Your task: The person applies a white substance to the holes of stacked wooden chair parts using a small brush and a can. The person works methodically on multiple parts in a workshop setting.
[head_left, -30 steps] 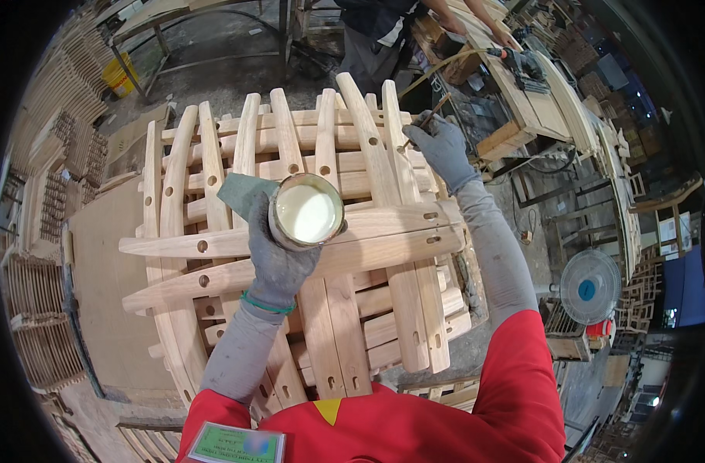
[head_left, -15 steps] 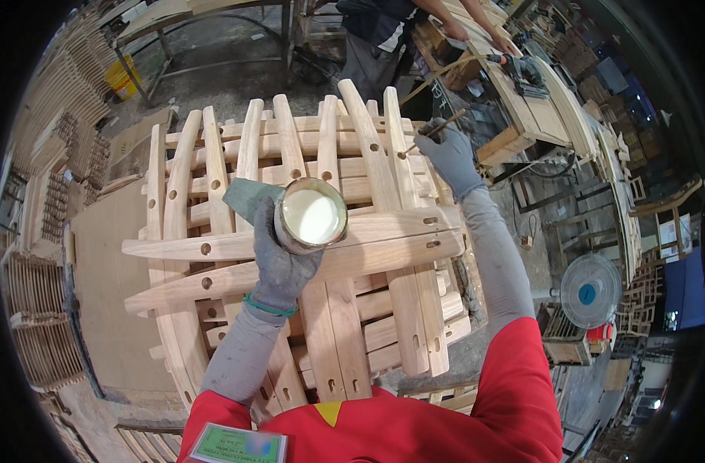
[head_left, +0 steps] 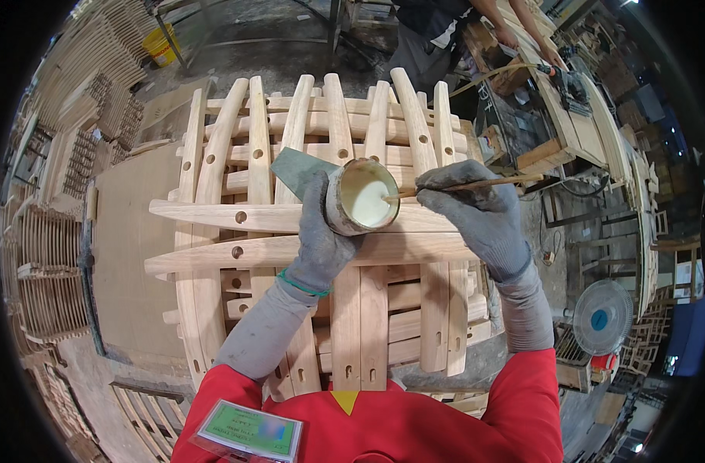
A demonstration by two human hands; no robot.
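My gloved left hand (head_left: 321, 239) is closed round a can (head_left: 343, 202) of creamy white liquid (head_left: 368, 202), tilted so its mouth shows. A greenish-grey flat sheet (head_left: 300, 171) sticks out from the same hand, beside the can. Between the fingers of my gloved right hand (head_left: 484, 208) is a thin wooden stick (head_left: 491, 183), its tip in the can's mouth at the liquid. Beneath both hands lies a crisscross stack of curved wooden pieces (head_left: 283, 251) with round holes and slots.
A person (head_left: 507, 35) works at a bench with a power tool (head_left: 570, 91) at the far right. A standing fan (head_left: 602, 318) is at right. Stacked wooden parts (head_left: 53, 285) and a brown board (head_left: 128, 285) lie at left; a yellow bucket (head_left: 161, 46) stands farther back.
My right hand has moved from the far-right holes of the wooden pieces back to the can, bringing the stick's tip into it. The whole view has shifted slightly.
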